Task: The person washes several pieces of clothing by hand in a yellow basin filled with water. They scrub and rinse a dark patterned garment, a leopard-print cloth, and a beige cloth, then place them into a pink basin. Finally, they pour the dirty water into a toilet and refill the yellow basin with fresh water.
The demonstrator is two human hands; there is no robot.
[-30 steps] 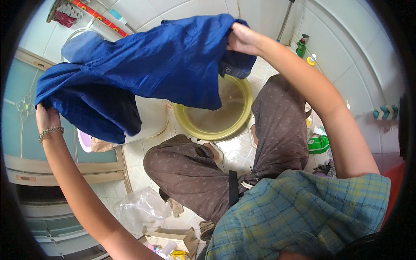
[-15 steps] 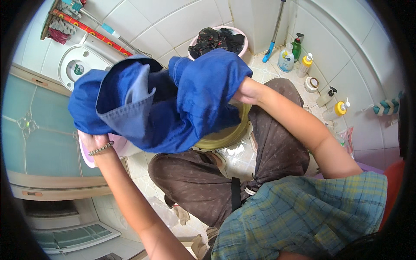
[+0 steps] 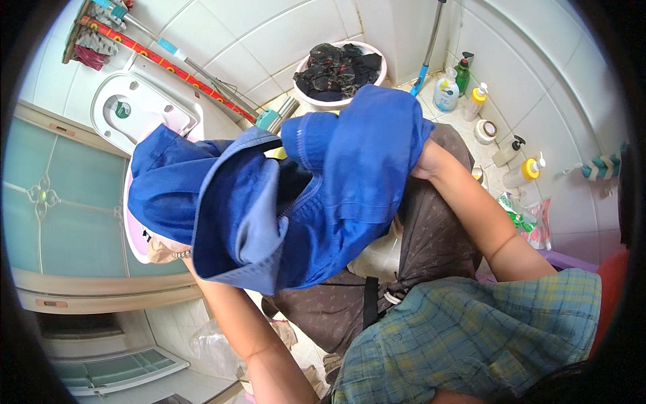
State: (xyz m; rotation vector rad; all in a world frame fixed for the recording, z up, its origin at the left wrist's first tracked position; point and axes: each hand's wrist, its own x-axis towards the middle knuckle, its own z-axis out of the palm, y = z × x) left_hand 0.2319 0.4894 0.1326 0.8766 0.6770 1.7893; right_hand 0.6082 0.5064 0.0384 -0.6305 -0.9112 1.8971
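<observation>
A large blue garment (image 3: 363, 161) with a paler inner side and a stitched band along one opening spreads in the air between my hands. My right hand (image 3: 425, 160) is closed on its right side, above my right knee. My left hand (image 3: 171, 249), below a beaded bracelet, is at the garment's lower left; the cloth hides most of its fingers. The folds sag toward my lap, with the band's opening facing up. Beneath the garment, the yellow-green tub is almost wholly covered.
A pale pink basin (image 3: 382, 67) of dark clothes stands by the far wall. Several pump bottles (image 3: 475, 101) line the right wall. A toilet seat (image 3: 101, 111), red pole (image 3: 161, 60) and mop head (image 3: 277, 116) are far left. A pink-purple basin (image 3: 134, 246) sits by the teal-panelled cabinet (image 3: 84, 202).
Both hands have carried the blue garment right and somewhat nearer me. It now covers the tub and uncovers the mop head and more of the dark clothes. My left hand has gone further under the cloth.
</observation>
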